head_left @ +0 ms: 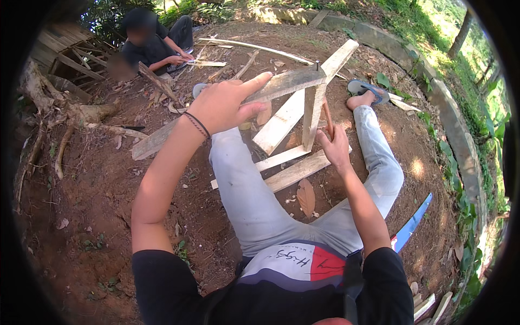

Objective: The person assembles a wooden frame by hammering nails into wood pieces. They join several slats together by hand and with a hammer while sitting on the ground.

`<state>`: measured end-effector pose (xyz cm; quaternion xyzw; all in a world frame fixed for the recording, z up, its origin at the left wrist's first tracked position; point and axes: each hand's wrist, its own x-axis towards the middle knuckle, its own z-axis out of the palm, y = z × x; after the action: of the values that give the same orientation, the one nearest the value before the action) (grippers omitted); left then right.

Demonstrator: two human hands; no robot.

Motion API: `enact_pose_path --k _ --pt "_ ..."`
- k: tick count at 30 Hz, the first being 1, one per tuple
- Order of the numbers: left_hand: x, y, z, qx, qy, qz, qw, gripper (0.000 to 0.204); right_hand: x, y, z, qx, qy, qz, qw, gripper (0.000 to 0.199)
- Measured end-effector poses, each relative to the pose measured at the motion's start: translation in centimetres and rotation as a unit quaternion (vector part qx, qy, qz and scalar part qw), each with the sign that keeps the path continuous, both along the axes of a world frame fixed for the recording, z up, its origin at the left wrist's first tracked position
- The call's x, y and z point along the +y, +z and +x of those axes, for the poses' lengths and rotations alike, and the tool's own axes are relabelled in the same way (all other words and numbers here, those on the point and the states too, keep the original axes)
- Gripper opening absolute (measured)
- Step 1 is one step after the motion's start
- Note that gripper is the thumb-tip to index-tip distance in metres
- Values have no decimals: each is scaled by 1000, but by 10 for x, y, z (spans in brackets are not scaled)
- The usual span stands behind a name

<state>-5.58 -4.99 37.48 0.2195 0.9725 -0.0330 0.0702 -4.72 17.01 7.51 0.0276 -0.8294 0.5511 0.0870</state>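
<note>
I sit on bare earth with my legs spread around a frame of rough wooden planks point(287, 116). My left hand point(225, 103) rests on top of a grey plank point(287, 82) and presses it down, thumb and forefinger stretched along it. A nail point(317, 65) stands up from that plank's far end. My right hand point(335, 145) is shut on the thin wooden handle point(327, 116) of a tool, held upright beside the vertical plank point(313, 116). The tool's head is hidden behind the wood.
Another person point(154, 43) sits at the back left with wood strips. Flat planks point(295, 172) lie between my knees. A blue blade-like strip point(413, 223) lies at my right. A curved concrete kerb point(455, 124) borders the right; roots and a wooden structure point(59, 59) stand at left.
</note>
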Motion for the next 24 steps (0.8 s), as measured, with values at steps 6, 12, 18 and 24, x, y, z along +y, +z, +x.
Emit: enact_pose_path --k 6,12,18,24 --pt "6 -4 1 18 -17 11 1000 63 56 81 -15 -23 -38 -50 998 29" --pt "-2 3 5 30 -11 11 999 59 98 217 -9 5 123 47 991 23" --pt "9 5 9 10 -4 14 1000 60 114 294 9 17 134 226 965 23" --pt "9 2 9 9 -21 11 1000 56 114 307 3 72 129 254 956 26"
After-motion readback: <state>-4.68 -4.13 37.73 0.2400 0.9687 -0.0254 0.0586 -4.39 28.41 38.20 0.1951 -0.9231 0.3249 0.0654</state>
